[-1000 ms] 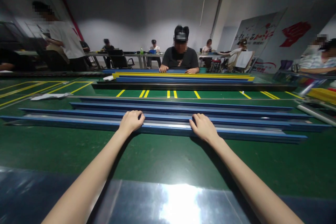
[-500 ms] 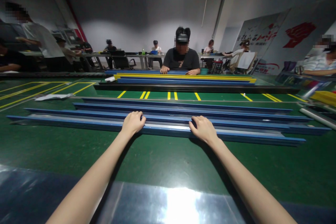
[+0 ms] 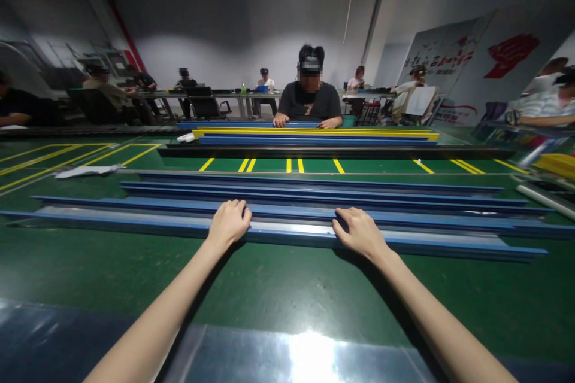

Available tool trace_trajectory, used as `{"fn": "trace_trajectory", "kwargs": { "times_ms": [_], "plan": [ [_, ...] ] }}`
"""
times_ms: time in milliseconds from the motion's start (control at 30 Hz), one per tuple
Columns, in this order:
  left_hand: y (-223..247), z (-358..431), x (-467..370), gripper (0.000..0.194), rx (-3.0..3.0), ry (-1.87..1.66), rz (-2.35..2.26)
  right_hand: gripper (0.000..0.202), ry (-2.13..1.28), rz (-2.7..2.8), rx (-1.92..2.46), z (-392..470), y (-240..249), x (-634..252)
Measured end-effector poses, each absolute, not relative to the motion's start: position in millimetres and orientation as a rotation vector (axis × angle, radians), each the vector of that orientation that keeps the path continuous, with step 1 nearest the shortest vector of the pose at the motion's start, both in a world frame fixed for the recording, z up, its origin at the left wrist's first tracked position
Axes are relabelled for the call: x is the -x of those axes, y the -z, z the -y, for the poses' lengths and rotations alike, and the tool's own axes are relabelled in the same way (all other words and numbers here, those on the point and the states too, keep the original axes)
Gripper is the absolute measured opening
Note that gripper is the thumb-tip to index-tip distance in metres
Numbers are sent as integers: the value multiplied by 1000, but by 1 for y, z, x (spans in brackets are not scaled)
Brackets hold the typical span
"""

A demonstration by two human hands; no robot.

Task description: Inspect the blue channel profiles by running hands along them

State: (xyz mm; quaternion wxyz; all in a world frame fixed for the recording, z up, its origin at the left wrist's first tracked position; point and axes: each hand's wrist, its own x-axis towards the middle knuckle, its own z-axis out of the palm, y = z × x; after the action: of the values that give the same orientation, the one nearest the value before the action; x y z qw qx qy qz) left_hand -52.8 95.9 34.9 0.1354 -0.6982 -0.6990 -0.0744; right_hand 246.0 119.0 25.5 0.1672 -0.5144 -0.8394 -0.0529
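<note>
A long blue U-shaped channel (image 3: 291,239) lies crosswise in front of me, nearest of several similar blue lengths on a green tabletop. My left hand (image 3: 229,221) is over its near wall, fingers curled into the trough and thumb on the inner side. Farther right, my right hand (image 3: 359,230) grips the same piece, its thumb and forefinger a little apart and its other fingers partly hidden. Just behind, a second blue channel (image 3: 431,215) runs close alongside; two more blue channels (image 3: 395,185) lie beyond it.
A black profile (image 3: 269,152) and a yellow one (image 3: 359,133) lie farther back, before a seated co-worker (image 3: 309,99). Yellow lines mark the green tabletop (image 3: 287,293). White paper (image 3: 90,172) lies at left. A shiny sheet (image 3: 242,353) covers the near edge.
The near blue channels appear slightly lower and larger in view, with both my hands still on the front one. My right hand has shifted a little rightward. The standing person at left has left the view.
</note>
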Motion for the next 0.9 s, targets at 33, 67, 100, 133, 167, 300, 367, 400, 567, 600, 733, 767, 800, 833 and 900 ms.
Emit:
{"fn": "trace_trajectory", "kwargs": {
  "times_ms": [33,67,100,133,167,300,367,400,567,600,733,767,800,833,900],
  "plan": [
    [-35,-96,53,31,2033,207,2023,29,142,2386,1468,-119,-26,-247],
    [-35,-96,54,31,2051,195,2022,29,134,2386,1477,-119,-27,-247],
    [-36,-96,55,31,2075,179,2023,30,126,2393,1488,-119,-29,-247],
    [-37,-97,57,32,2102,171,2024,30,117,2408,1502,-120,-31,-248],
    [-38,-99,58,33,2132,179,2019,31,112,2431,1515,-122,-34,-248],
    [-47,-113,57,30,2255,340,1886,31,174,2475,1533,-140,-47,-253],
    [-54,-127,51,28,2306,366,1792,30,213,2415,1549,-155,-52,-257],
    [-57,-135,46,28,2328,348,1755,29,224,2400,1542,-163,-53,-258],
    [-65,-181,22,37,2438,176,1758,27,248,2445,1526,-203,-51,-264],
    [-65,-190,18,41,2477,146,1791,29,231,2473,1521,-210,-50,-264],
    [-56,-218,11,57,2564,35,1881,45,45,2502,1513,-235,-40,-266],
    [-54,-223,11,60,2569,17,1894,49,-26,2506,1515,-241,-38,-266],
    [-51,-228,11,63,2572,-1,1907,52,-85,2506,1523,-246,-35,-266],
    [-49,-232,11,65,2572,-18,1921,54,-124,2508,1540,-251,-32,-266],
    [-46,-237,13,69,2574,-44,1939,57,-132,2519,1591,-259,-27,-266]
  ]
}}
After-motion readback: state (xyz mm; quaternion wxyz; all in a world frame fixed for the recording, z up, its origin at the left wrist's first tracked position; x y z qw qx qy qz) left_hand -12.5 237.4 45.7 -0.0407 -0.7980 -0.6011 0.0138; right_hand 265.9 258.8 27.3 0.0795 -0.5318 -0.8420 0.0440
